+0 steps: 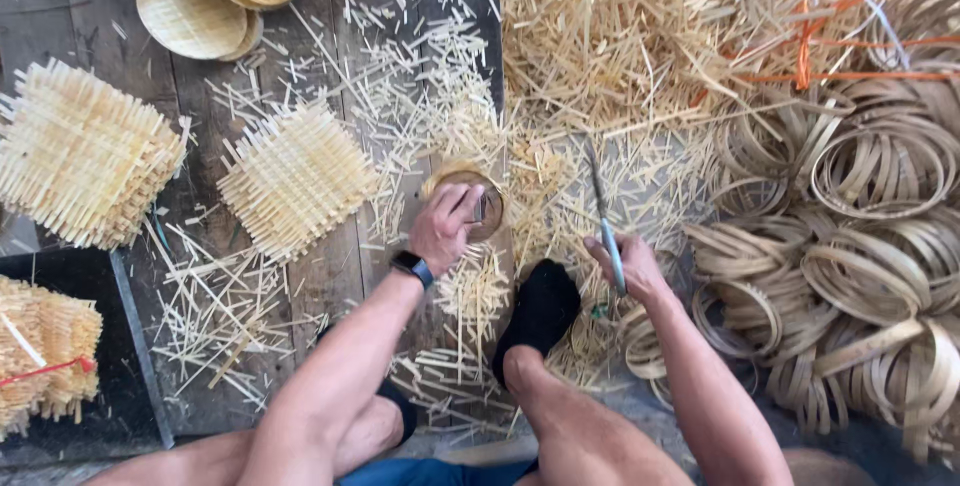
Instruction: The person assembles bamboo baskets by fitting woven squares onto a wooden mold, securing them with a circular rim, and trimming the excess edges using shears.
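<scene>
Nearest to you, your bare legs fold across the plank floor (70,6), and your foot in a black sock (540,311) rests among the cuttings between your two arms.

Your left hand (443,226), with a dark watch (412,268) on its wrist, curls its fingers over the near rim of a small round bamboo basket (478,196), gripping it so that it stands tilted on the floor just ahead of your sock. Your right hand (628,268) is closed in a fist around the handle of a long knife (603,211), whose blade points away from you and lies just right of the basket, apart from it.

Loose bamboo splinters (470,296) cover the planks around both hands. To your right, a heap of bent bamboo hoops (880,246) lies close to your right forearm. To your left, a square woven bamboo mat (295,178) lies flat, with a thicker stack of such mats (80,151) beyond it at the edge of view, and a bundle of mats tied with red string (45,356) sits on a dark tray.

Farther off, finished round baskets (195,6) lie at the top left, and a big pile of bamboo strips (640,26) fills the top right, with orange cord (850,74) running through it.
</scene>
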